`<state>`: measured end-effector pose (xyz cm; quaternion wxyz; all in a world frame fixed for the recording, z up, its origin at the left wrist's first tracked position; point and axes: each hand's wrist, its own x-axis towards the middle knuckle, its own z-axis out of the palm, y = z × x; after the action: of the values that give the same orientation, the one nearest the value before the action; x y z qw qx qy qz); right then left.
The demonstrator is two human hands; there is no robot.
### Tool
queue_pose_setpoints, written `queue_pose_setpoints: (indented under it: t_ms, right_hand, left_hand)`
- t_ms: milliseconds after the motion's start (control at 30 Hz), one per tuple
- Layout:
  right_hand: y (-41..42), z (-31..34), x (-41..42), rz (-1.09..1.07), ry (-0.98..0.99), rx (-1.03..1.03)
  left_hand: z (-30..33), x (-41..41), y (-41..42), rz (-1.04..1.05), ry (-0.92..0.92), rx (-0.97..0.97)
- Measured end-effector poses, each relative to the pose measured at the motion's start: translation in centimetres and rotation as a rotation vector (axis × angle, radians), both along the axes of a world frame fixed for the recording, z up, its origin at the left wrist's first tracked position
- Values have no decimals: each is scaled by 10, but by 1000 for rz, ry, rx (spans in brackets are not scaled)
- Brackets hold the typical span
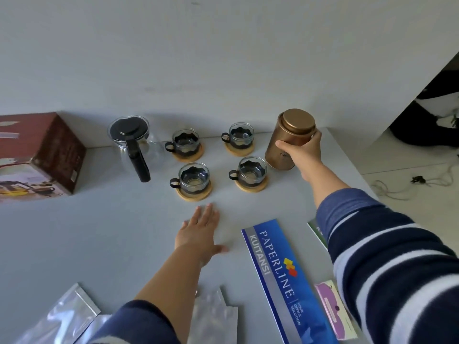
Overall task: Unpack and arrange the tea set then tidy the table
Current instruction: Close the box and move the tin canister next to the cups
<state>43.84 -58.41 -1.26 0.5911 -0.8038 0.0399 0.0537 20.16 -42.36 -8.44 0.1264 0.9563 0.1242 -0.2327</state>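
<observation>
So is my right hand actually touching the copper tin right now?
Touching. The head view shows the right hand wrapped around the copper tin, thumb on its front and fingers curled round the far side.

Box (37,155) far left; teapot (131,140) left of four cups (218,160) on coasters (195,192); canister (288,140) right.

Wall (223,53): plain, pale grey-white, directly behind the table, fills the upper part of the view.
Table (87,232): light grey, smooth top, pushed against the wall; right edge runs diagonally.
Floor (407,155): pale tiles, to the right of the table, lower than its top.
Cable (407,182): thin, loose on the floor, right of the table.
Dark shape (432,115): beyond the table's far right corner, not identifiable.
Light: soft, even, daylight-like; weak shadows on the table.
</observation>
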Motion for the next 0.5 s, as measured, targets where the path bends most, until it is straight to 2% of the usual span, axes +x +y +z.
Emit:
queue_pose_setpoints:
  t_ms: [367, 500]
  right_hand:
    - [-1, -18, 13, 45, 97, -23]
    - [-10, -11, -2, 70, 214, -109]
  left_hand:
    - [0, -1, -3, 4, 22, 29]
    - [3, -1, -3, 7, 33, 9]
